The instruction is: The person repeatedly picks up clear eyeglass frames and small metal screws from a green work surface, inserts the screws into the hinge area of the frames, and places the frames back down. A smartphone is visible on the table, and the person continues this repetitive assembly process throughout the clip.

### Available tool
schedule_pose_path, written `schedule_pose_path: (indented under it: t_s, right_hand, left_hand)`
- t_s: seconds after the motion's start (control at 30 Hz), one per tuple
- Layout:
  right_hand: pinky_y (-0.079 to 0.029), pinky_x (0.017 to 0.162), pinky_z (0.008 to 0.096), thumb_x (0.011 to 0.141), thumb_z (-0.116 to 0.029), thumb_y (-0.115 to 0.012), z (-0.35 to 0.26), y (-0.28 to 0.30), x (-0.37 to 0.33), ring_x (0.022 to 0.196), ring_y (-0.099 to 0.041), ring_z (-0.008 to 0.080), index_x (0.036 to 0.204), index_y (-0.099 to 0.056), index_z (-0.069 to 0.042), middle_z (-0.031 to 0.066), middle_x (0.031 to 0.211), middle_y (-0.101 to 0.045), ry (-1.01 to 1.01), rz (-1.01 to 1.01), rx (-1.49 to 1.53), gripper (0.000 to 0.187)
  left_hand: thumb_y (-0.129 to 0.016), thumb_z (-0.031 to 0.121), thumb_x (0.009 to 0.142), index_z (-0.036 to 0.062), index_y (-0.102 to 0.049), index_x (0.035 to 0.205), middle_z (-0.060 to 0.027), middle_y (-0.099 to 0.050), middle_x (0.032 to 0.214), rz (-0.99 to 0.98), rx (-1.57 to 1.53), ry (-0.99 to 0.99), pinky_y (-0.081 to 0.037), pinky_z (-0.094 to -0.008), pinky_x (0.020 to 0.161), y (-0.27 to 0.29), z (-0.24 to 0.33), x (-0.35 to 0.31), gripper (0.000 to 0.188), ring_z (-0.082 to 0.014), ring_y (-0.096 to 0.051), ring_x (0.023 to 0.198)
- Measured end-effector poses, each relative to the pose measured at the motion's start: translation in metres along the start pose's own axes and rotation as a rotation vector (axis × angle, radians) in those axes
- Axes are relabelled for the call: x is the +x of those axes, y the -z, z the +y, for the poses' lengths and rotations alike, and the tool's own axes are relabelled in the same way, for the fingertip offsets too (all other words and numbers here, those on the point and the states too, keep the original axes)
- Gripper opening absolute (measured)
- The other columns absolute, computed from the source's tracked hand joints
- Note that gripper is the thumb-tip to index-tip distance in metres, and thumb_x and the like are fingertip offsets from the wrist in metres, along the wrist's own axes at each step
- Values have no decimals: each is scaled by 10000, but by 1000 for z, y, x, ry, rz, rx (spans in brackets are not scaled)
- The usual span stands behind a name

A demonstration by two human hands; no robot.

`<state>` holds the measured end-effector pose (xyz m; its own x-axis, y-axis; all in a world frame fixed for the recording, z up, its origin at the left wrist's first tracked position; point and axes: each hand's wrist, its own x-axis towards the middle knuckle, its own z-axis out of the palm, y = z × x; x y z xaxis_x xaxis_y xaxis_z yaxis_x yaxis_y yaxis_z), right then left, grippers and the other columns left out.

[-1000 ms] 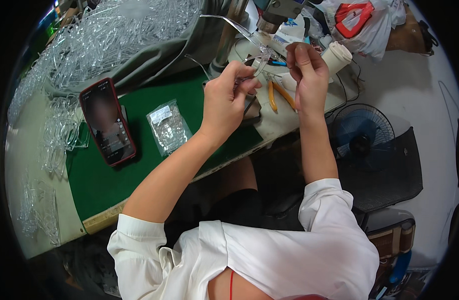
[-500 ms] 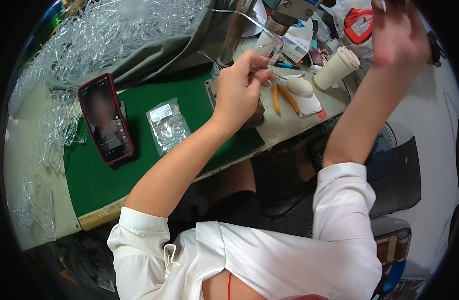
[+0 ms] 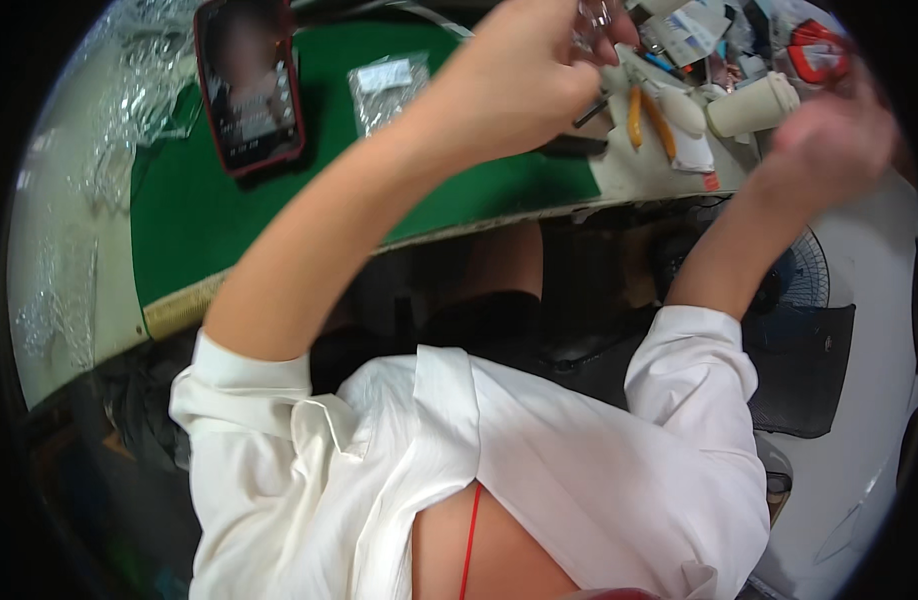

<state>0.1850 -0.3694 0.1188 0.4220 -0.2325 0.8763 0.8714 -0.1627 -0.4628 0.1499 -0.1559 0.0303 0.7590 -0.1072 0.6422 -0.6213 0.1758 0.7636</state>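
Observation:
My left hand is at the top middle, over the green mat, its fingers closed on a clear plastic eyeglass frame. Most of the frame lies behind the fingers or beyond the picture's upper edge. Off to the right, my right hand is raised beside a white lidded cup and a red object. Motion smears its fingers, so any hold is unclear. Between the two hands lie orange-handled pliers and a white rounded object.
On the green mat, a phone in a red case stands tilted beside a small clear packet. Clear plastic pieces are heaped at the left. A fan stands below the table's right end.
The view has tilted down, so the table sits higher and the press head is out of sight. My right hand has come down from the top edge. My left hand keeps hold of the eyeglass frame.

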Motion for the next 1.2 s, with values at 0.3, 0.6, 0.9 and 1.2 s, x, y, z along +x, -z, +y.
schedule_pose_path:
  t_s: [0.3,0.6,0.9,1.2]
  right_hand:
    - [-464,585,302,737,-62,-705,-10,-46,-200,654,-585,208,866,-674,-43,64,747,-589,-312,-1005,-283,134]
    - [-459,571,310,721,-103,-725,-10,-63,-206,652,-592,207,769,-641,-49,45,733,-586,-347,-962,-393,111]
    - [-461,601,331,755,-94,-686,-9,-69,-207,701,-586,238,757,-602,-47,48,743,-567,-248,-1027,-423,97]
    - [-445,632,294,814,-64,-613,-9,-63,-189,721,-573,227,815,-580,-33,74,788,-563,-360,-1007,-228,45]
  left_hand:
    - [-563,-11,834,-68,-541,1144,-211,-558,1201,397,838,-2,-499,-430,921,136,100,-100,316,-323,-563,1129]
    - [-551,422,863,-47,-458,1198,-134,-547,917,316,-7,219,-468,-265,694,143,97,-150,584,-228,-527,900]
    - [-462,432,869,-66,-228,1378,-197,-548,791,158,54,372,-412,-211,496,115,114,-137,749,-173,-496,568]
    - [-563,458,856,-30,-237,1373,-191,-617,786,128,93,207,-422,-191,460,78,84,-127,782,-193,-626,640]
